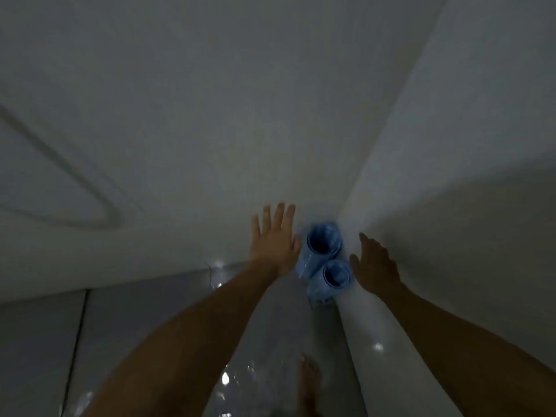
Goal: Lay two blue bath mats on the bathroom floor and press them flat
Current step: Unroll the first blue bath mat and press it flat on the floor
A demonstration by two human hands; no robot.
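At the wall corner — two rolled blue bath mats [325,260] stand on end on the floor [150,341] (stowed, likely) | left hand [275,240], right hand [374,266] flank them, fingers spread, gripping nothing — poised to grasp.

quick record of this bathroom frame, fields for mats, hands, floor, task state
mats: two blue rolled mats, far roll and near roll, standing on end in the wall corner, side by side
left hand: open, fingers spread, beside the far roll
right hand: open, beside the near roll
floor: glossy tiles with wet-looking glints
other: a bare foot near the bottom edge
task state: mats not yet unrolled
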